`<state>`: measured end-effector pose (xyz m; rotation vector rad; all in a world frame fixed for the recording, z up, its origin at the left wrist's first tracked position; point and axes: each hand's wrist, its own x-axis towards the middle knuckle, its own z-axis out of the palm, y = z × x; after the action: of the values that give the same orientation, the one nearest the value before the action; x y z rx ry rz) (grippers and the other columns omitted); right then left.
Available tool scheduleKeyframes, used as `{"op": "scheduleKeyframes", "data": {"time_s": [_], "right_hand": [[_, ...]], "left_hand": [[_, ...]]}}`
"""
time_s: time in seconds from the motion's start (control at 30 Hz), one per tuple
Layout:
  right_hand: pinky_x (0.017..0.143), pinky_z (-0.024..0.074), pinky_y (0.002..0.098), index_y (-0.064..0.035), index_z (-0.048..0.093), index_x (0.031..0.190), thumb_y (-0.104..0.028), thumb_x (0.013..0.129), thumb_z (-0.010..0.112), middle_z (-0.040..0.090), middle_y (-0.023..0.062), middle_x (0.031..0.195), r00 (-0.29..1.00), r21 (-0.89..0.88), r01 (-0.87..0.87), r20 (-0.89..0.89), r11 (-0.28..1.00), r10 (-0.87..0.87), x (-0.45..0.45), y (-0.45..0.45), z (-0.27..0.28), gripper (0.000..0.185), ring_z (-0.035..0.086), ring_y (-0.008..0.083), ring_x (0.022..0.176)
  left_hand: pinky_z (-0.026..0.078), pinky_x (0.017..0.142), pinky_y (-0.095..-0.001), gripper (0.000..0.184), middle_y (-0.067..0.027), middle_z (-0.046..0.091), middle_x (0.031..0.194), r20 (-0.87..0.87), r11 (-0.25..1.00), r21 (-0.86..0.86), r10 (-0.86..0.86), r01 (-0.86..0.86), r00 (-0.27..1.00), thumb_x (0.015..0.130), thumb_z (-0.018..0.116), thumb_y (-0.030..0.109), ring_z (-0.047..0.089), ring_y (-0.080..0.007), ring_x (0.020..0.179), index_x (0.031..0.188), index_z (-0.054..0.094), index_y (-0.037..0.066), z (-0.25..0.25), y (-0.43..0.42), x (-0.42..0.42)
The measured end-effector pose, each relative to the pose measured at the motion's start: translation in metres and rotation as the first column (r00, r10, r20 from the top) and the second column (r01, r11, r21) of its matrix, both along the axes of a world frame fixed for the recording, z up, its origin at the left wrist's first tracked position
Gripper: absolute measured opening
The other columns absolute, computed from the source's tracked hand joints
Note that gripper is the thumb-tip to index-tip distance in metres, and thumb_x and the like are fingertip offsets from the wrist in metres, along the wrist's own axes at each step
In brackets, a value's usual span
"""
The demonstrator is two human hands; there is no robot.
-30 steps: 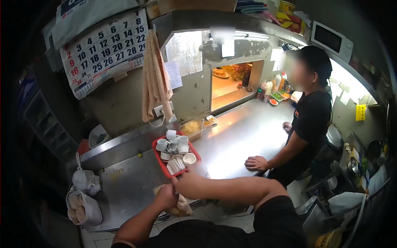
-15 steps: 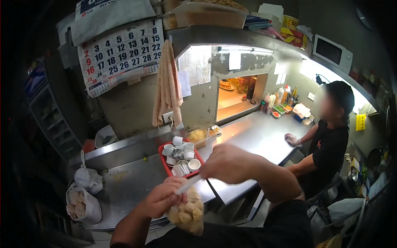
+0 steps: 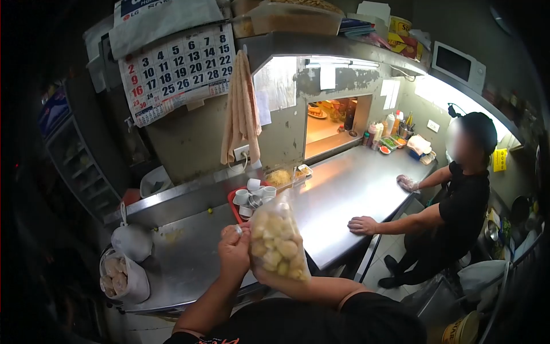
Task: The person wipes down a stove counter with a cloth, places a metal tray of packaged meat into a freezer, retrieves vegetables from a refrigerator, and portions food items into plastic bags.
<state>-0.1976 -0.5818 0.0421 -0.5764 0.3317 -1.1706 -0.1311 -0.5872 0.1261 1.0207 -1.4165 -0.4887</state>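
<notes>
A clear plastic bag (image 3: 278,243) full of pale yellow chunks is held upright in front of my body. My right forearm runs in behind the bag's lower end; the right hand is hidden there, with the bag resting against it. My left hand (image 3: 234,252) is closed in a fist at the bag's left edge. A small white bit (image 3: 239,229) pokes out at its thumb; what it belongs to I cannot make out. Behind the bag, a red tray (image 3: 232,199) of white cups (image 3: 242,197) sits on the steel counter (image 3: 189,258), partly covered by the bag.
At the counter's left end stand a white container (image 3: 132,284) of wrapped pale rounds and a knotted white bag (image 3: 132,242). A co-worker (image 3: 464,189) stands at right, both hands on the steel worktop (image 3: 338,206). Sauce bottles (image 3: 378,131) line the back; a towel (image 3: 240,109) hangs on the wall.
The bag has risen and turned upright, from hanging below my hands to standing before the tray. My right hand has dropped behind it. The co-worker's nearer hand now shows on the worktop.
</notes>
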Motion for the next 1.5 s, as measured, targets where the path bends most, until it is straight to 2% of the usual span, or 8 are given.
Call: {"op": "scheduleKeyframes", "data": {"time_s": [0.2, 0.3, 0.37, 0.57, 0.7, 1.03, 1.23, 1.5], "right_hand": [[0.072, 0.0507, 0.0326, -0.0068, 0.055, 0.118, -0.028, 0.098, 0.050, 0.058, 0.0029, 0.093, 0.868, 0.248, 0.144, -0.496, 0.958, -0.002, 0.041, 0.005, -0.040, 0.030, 0.059, 0.0157, 0.083], [0.065, 0.0484, 0.0325, -0.0096, 0.059, 0.112, -0.027, 0.097, 0.052, 0.057, -0.0006, 0.079, 0.950, 0.175, -0.120, -0.266, 0.977, 0.164, 0.037, 0.022, -0.015, 0.025, 0.059, 0.0173, 0.072], [0.062, 0.0470, 0.0320, -0.0073, 0.063, 0.104, -0.026, 0.095, 0.055, 0.058, -0.0009, 0.074, 0.880, 0.098, -0.052, -0.466, 0.994, 0.092, 0.040, 0.023, -0.003, 0.023, 0.059, 0.0170, 0.068], [0.063, 0.0480, 0.0395, -0.0020, 0.066, 0.086, -0.022, 0.090, 0.057, 0.066, 0.0132, 0.077, 0.266, -0.525, -0.274, -0.847, 0.806, -0.461, 0.044, -0.015, -0.022, 0.022, 0.062, 0.0289, 0.068], [0.068, 0.0485, 0.0464, -0.0057, 0.067, 0.086, -0.025, 0.088, 0.057, 0.066, 0.0195, 0.084, 0.083, -0.462, -0.415, -0.877, 0.783, -0.473, 0.066, -0.025, -0.004, 0.022, 0.062, 0.0395, 0.076], [0.068, 0.0491, 0.0463, -0.0066, 0.065, 0.085, -0.031, 0.083, 0.061, 0.065, 0.0192, 0.078, 0.035, -0.431, -0.411, -0.888, 0.804, -0.458, 0.092, -0.032, -0.028, 0.025, 0.064, 0.0382, 0.076], [0.069, 0.0507, 0.0432, -0.0053, 0.069, 0.081, -0.031, 0.076, 0.065, 0.066, 0.0186, 0.077, 0.083, -0.283, -0.672, -0.947, 0.684, -0.311, 0.090, -0.080, -0.025, 0.027, 0.065, 0.0365, 0.075], [0.071, 0.0521, 0.0431, 0.0001, 0.071, 0.082, -0.026, 0.071, 0.064, 0.067, 0.0211, 0.080, -0.067, -0.143, -0.828, -0.934, 0.542, -0.350, 0.101, -0.103, -0.018, 0.029, 0.066, 0.0359, 0.076]], "left_hand": [[0.041, 0.089, -0.0357, 0.010, -0.0109, 0.070, 0.093, -0.033, 0.984, 0.053, 0.172, -0.170, 0.985, 0.081, 0.060, 0.003, 0.059, -0.0240, 0.093, 0.082, 0.069, 0.000, -0.018, 0.004, 0.032], [0.042, 0.089, -0.0364, 0.010, -0.0110, 0.071, 0.094, 0.074, 0.973, 0.040, 0.223, -0.226, 0.972, 0.080, 0.061, 0.006, 0.060, -0.0251, 0.093, 0.081, 0.070, 0.000, -0.032, 0.006, 0.056], [0.042, 0.090, -0.0370, 0.011, -0.0104, 0.071, 0.095, 0.111, 0.974, 0.124, 0.175, -0.189, 0.978, 0.080, 0.062, 0.007, 0.060, -0.0254, 0.093, 0.082, 0.070, 0.001, -0.048, 0.005, 0.076], [0.039, 0.098, -0.0397, 0.015, -0.0080, 0.071, 0.099, 0.260, 0.978, 0.208, -0.058, 0.003, 0.964, 0.079, 0.062, 0.010, 0.060, -0.0250, 0.099, 0.089, 0.071, 0.004, -0.085, 0.029, 0.152], [0.032, 0.105, -0.0443, 0.025, -0.0077, 0.069, 0.106, 0.152, 0.929, 0.287, -0.286, 0.235, 0.946, 0.075, 0.065, 0.018, 0.056, -0.0266, 0.108, 0.096, 0.070, 0.005, -0.108, 0.040, 0.190], [0.028, 0.095, -0.0453, 0.056, -0.0064, 0.063, 0.109, 0.692, 0.927, 0.338, -0.128, -0.163, 0.711, 0.062, 0.075, 0.051, 0.039, -0.0306, 0.111, 0.103, 0.069, 0.014, -0.101, 0.054, 0.169], [0.026, 0.094, -0.0469, 0.077, -0.0098, 0.057, 0.118, 0.789, 0.904, 0.365, -0.173, -0.223, 0.589, 0.062, 0.070, 0.064, 0.039, -0.0332, 0.108, 0.124, 0.058, 0.020, -0.089, 0.042, 0.159], [0.025, 0.094, -0.0494, 0.065, -0.0091, 0.054, 0.121, 0.820, 0.846, 0.420, -0.200, -0.327, 0.536, 0.063, 0.070, 0.060, 0.039, -0.0348, 0.111, 0.110, 0.067, 0.015, -0.092, 0.029, 0.147]]}}
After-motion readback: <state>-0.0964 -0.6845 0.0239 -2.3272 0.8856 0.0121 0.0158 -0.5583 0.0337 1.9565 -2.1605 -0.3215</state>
